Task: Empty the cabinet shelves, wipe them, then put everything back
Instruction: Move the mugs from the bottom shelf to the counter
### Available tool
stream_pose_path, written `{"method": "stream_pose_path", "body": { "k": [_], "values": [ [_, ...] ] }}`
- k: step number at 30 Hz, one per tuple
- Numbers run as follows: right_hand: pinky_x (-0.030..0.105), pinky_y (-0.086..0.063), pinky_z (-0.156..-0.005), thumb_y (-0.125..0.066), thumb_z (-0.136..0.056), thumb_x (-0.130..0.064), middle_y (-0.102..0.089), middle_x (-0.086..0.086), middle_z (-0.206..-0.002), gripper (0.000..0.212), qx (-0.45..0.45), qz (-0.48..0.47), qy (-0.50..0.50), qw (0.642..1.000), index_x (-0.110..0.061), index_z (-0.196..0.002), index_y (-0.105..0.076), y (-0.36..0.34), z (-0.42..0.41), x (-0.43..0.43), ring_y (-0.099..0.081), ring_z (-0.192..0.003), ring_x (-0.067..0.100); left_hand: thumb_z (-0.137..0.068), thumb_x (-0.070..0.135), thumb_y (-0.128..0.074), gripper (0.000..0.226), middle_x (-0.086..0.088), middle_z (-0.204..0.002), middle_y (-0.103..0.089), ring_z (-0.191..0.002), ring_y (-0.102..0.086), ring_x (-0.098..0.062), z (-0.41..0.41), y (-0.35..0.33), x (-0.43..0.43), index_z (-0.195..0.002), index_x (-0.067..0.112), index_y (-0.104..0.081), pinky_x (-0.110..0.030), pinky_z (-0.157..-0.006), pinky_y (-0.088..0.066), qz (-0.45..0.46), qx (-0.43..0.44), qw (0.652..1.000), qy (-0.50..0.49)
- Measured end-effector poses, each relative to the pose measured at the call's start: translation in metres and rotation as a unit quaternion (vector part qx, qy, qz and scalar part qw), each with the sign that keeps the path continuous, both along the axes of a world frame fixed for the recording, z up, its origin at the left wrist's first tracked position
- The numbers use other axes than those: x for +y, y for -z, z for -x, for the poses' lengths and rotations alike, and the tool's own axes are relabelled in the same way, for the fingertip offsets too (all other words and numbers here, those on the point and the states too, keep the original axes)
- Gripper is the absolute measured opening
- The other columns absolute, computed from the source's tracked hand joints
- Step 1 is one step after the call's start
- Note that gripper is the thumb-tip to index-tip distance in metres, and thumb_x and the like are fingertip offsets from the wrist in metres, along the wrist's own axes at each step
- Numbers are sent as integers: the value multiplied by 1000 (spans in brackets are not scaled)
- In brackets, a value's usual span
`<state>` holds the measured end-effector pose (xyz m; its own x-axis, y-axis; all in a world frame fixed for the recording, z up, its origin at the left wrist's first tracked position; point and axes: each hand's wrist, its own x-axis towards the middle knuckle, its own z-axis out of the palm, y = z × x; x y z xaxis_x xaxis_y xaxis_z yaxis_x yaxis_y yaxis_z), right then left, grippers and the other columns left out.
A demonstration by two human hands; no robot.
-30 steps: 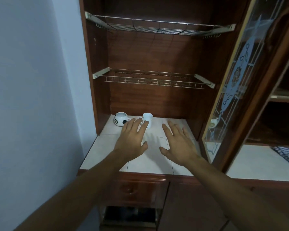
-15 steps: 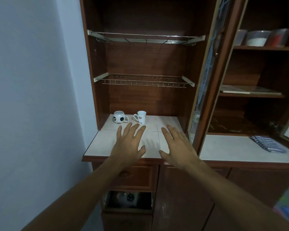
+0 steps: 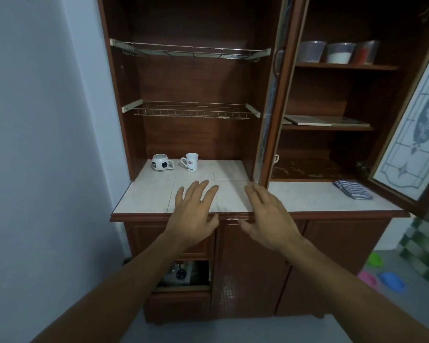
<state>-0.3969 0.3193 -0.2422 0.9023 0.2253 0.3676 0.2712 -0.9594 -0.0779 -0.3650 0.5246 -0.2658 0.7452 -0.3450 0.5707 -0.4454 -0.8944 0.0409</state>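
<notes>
Cabinet point(image 3: 134, 100), 2 hands point(image 3: 193, 214) outstretched, fingers spread

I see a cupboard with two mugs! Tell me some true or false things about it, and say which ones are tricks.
1. The round white mug with black football patches stands left of the taller white mug. True.
2. The left hand holds the taller white mug. False: its fingers are straight and hold nothing, over the front of the pale tiled counter.
3. The upper metal wire rack is full of plates. False: no plates show on it.
4. A blue-and-white striped folded cloth lies on the counter's right side. True.
5. Three clear plastic tubs stand on the top right shelf. True.
</notes>
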Motion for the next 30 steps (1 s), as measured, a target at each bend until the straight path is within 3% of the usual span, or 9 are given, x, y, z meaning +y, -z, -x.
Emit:
{"method": "stream_pose_path", "body": {
  "k": [7,14,23,30],
  "values": [
    [35,-21,-118,-56,-90,-52,-15,5,-162,82,-7,-1,-5,1000,-20,-154,-15,-5,14,-58,-20,-147,23,-87,40,-57,67,-6,-154,-34,-144,-24,-29,11,-1,-57,-147,20,-35,-53,-116,-13,5,2,1000,1],
    [35,-17,-119,-53,-92,-52,-9,3,-163,81,14,11,-19,1000,-21,-155,-12,-8,10,-155,-13,-149,22,-79,41,-57,65,-10,-141,-50,-133,-43,-32,15,4,-159,-138,16,-48,-59,-107,-30,24,-15,1000,-12],
    [36,-17,-118,-54,-92,-49,-12,6,-162,81,17,12,-26,999,-18,-155,-12,-14,-1,-246,-14,-148,24,-86,43,-57,73,-4,-156,-30,-145,-22,-23,7,-4,-252,-151,25,-28,-55,-117,-14,13,21,999,-24],
    [37,-20,-118,-56,-91,-48,-14,7,-162,81,19,1,-20,1000,-17,-154,-16,-9,-36,-272,-17,-148,25,-81,46,-58,70,-3,-152,-38,-141,-31,-25,-33,-2,-287,-145,23,-39,-53,-115,-21,19,22,999,-12]
  ]
}}
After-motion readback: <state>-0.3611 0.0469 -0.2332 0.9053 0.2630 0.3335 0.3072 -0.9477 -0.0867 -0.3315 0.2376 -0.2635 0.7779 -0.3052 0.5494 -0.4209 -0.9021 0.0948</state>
